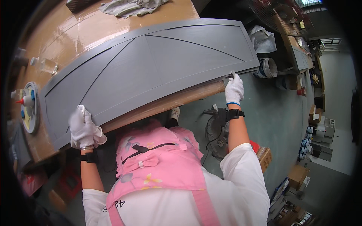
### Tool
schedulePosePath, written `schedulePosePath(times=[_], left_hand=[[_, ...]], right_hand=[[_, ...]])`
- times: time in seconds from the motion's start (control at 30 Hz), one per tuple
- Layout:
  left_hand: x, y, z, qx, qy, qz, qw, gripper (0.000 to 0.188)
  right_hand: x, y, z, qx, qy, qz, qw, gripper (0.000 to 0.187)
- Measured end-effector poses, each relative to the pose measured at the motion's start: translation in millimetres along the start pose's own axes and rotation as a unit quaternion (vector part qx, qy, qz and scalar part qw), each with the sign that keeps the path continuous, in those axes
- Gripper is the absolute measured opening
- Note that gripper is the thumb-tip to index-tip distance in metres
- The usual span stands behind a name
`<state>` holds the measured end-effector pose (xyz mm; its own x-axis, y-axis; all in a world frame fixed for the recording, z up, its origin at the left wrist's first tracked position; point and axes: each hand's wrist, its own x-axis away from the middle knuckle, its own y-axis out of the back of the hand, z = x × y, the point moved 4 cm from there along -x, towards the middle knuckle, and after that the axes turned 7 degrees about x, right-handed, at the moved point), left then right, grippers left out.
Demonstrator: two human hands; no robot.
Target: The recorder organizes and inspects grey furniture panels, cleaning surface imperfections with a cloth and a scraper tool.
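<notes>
On the brown surface point(94, 34), I see both gloved hands, left point(85, 130) and right point(234, 89), fingers curled around the long grey grooved panel's point(151, 67) near edge.

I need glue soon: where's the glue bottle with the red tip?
In the head view, the glue bottle lies at the far left on a round yellow-and-blue disc on the brown table, beyond the grey panel's left end.

Head-worn fisheye, close, looking steeply down
</notes>
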<state>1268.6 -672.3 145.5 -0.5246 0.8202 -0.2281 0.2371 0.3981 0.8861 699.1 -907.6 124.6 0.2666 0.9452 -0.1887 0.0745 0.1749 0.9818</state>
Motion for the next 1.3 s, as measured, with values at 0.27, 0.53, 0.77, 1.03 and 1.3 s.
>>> schedulePosePath(times=[0.27,0.53,0.77,1.03,1.3], left_hand=[[-13.2,-69.2,-188.1,0.05,-0.134,0.062,0.988,0.026],[-19.0,-94.0,-218.2,0.07,-0.143,0.05,0.986,0.029],[-20.2,-92.7,-216.8,0.086,-0.162,0.045,0.982,0.028],[-20.8,-91.1,-212.8,0.099,-0.164,0.049,0.98,0.027],[-20.5,-90.3,-212.7,0.093,-0.165,0.044,0.981,0.027]], right_hand=[[87.8,26.2,74.2,-0.157,0.421,0.111,0.886,0.053],[96.5,31.7,81.8,-0.162,0.418,0.125,0.885,0.051],[109.4,33.8,87.8,-0.135,0.374,0.139,0.907,0.053],[110.4,37.2,91.2,-0.14,0.318,0.128,0.929,0.057],[112.1,39.6,94.3,-0.118,0.301,0.132,0.937,0.06]])
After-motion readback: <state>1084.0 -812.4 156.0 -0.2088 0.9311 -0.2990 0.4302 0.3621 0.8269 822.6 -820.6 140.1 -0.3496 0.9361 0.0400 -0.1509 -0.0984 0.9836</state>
